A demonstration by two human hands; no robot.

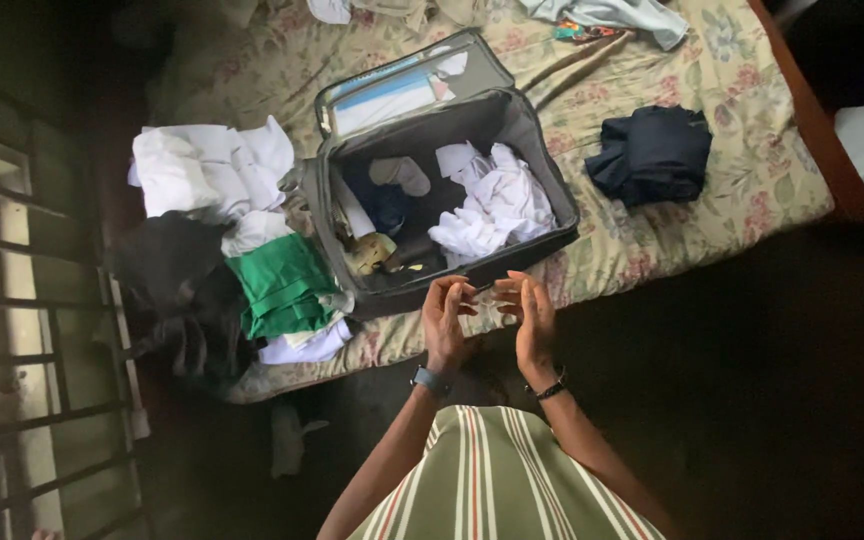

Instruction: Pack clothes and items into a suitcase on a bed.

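Note:
My left hand [445,322] and my right hand [534,318] are raised close together in front of me, palms facing each other, fingers apart and curled. Whether something small sits between the fingertips I cannot tell. Just beyond them an open grey suitcase [542,150] lies on the bed. Inside it are white clothes [497,205], a grey item [401,174] and a dark blue item. My left wrist carries a watch, my right wrist a dark band.
The bed has a floral sheet [732,180]. Left of the suitcase lie white clothes [207,165], a green folded garment [280,285] and dark clothes [177,270]. A folded navy garment [652,152] sits to the right. Window bars [22,360] stand at far left; the floor is dark.

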